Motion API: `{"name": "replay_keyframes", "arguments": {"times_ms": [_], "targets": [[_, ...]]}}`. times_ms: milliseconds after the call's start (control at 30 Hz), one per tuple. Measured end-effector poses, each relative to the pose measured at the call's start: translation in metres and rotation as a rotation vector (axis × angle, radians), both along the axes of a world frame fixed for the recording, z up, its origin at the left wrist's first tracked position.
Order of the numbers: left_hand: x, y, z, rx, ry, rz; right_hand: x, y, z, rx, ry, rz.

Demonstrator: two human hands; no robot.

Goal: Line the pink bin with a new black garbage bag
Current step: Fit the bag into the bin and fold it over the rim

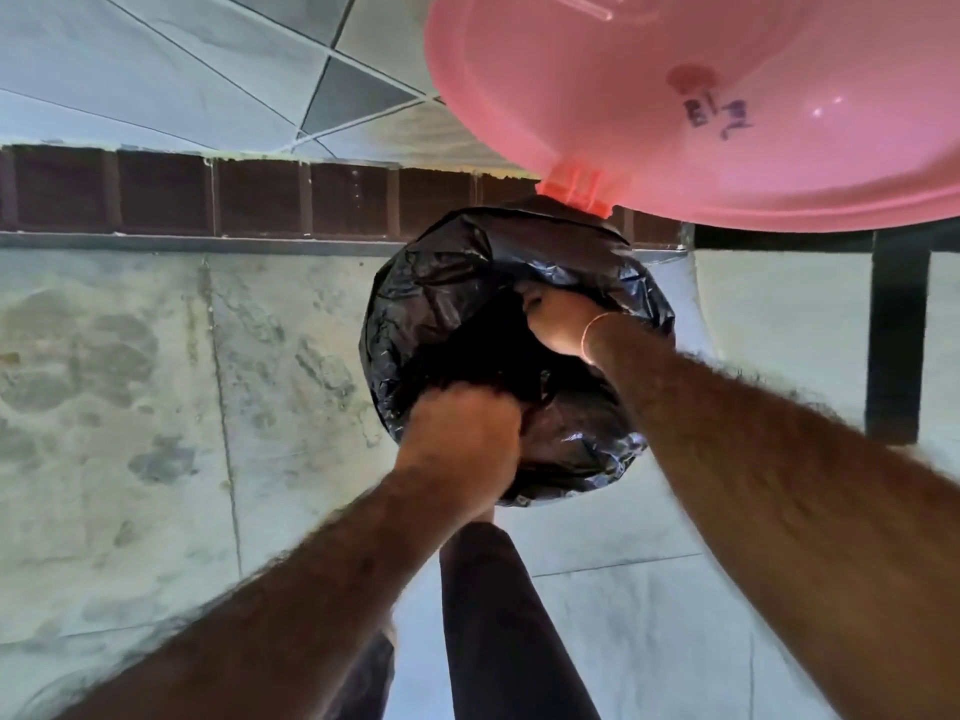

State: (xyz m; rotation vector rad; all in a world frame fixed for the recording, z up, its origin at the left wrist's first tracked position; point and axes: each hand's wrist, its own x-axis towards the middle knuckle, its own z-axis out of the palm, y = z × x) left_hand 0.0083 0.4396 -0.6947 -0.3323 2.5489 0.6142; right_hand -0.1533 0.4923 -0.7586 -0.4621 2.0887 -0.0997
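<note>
Seen from above, the pink bin stands on the floor with its hinged pink lid (pixel 701 96) swung open at the top right. A black garbage bag (pixel 436 298) covers the bin's round rim and hides the bin body. My left hand (pixel 462 439) grips the bag's edge at the near rim, fingers curled round the plastic. Reaching down into the bag's opening on the far right side is my right hand (pixel 558 322); its fingers are buried in the black plastic, so its grasp is unclear. A thin bangle sits on that wrist.
The bin stands on a stained concrete floor (pixel 156 381) beside a low brick-red wall (pixel 208 194) with pale tiles beyond. A black metal post (pixel 896 330) rises at the right. My dark-trousered leg (pixel 498 615) is just below the bin.
</note>
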Motion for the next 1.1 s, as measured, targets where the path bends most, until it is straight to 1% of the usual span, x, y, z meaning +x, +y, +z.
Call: {"name": "replay_keyframes", "arguments": {"times_ms": [67, 100, 133, 167, 200, 233, 267, 333, 467, 533, 567, 600, 633, 700, 767, 800, 867, 933, 967, 1000, 1067, 1100], "targets": [[-0.021, -0.011, -0.009, 0.038, 0.071, 0.267, 0.016, 0.009, -0.008, -0.072, 0.082, -0.009], [-0.030, -0.015, -0.017, 0.070, 0.047, 0.361, 0.026, 0.014, -0.012, -0.072, 0.116, 0.025], [-0.039, -0.016, -0.025, 0.084, -0.008, 0.382, 0.036, 0.020, -0.018, -0.043, 0.118, 0.092], [-0.048, -0.014, -0.036, 0.063, -0.081, 0.319, 0.044, 0.027, -0.022, -0.003, 0.109, 0.209], [-0.053, -0.011, -0.048, 0.030, -0.149, 0.207, 0.051, 0.034, -0.027, 0.035, 0.131, 0.347], [-0.058, -0.008, -0.062, 0.002, -0.194, 0.086, 0.053, 0.042, -0.033, 0.067, 0.203, 0.461], [-0.059, -0.007, -0.075, -0.019, -0.215, -0.027, 0.054, 0.050, -0.039, 0.094, 0.278, 0.532], [-0.056, -0.012, -0.095, -0.071, -0.247, -0.161, 0.047, 0.059, -0.048, 0.116, 0.346, 0.555], [-0.048, -0.031, -0.094, -0.151, -0.388, -0.213, 0.032, 0.072, -0.065, 0.174, 0.327, 0.629], [-0.043, -0.035, -0.093, -0.144, -0.420, -0.227, 0.030, 0.074, -0.066, 0.173, 0.314, 0.594], [-0.043, -0.037, -0.093, -0.132, -0.417, -0.229, 0.029, 0.069, -0.057, 0.196, 0.276, 0.599], [-0.042, -0.038, -0.093, -0.123, -0.407, -0.240, 0.028, 0.063, -0.048, 0.187, 0.230, 0.592], [-0.042, -0.038, -0.094, -0.127, -0.374, -0.265, 0.027, 0.057, -0.041, 0.131, 0.206, 0.560], [-0.043, -0.033, -0.085, -0.134, -0.256, -0.350, 0.023, 0.045, -0.030, -0.004, 0.172, 0.399], [-0.042, -0.022, -0.064, -0.122, -0.188, -0.426, 0.016, 0.027, -0.019, -0.080, 0.086, 0.207], [-0.038, -0.016, -0.055, -0.080, -0.206, -0.437, 0.011, 0.018, -0.017, -0.109, 0.026, 0.119], [-0.026, -0.005, -0.040, 0.025, -0.317, -0.451, -0.001, 0.005, -0.013, -0.062, -0.074, 0.021], [-0.014, 0.001, -0.036, 0.068, -0.421, -0.475, -0.014, -0.001, -0.006, -0.002, -0.058, -0.040], [-0.011, 0.001, -0.036, 0.082, -0.434, -0.482, -0.020, -0.003, -0.001, -0.002, -0.062, -0.090], [-0.010, 0.000, -0.034, 0.090, -0.442, -0.480, -0.024, -0.002, 0.002, -0.026, -0.063, -0.096], [-0.011, -0.003, -0.030, 0.103, -0.410, -0.418, -0.024, 0.001, 0.007, -0.051, -0.038, -0.059], [-0.013, -0.005, -0.028, 0.100, -0.362, -0.365, -0.021, 0.002, 0.011, -0.057, -0.016, -0.031]]}}
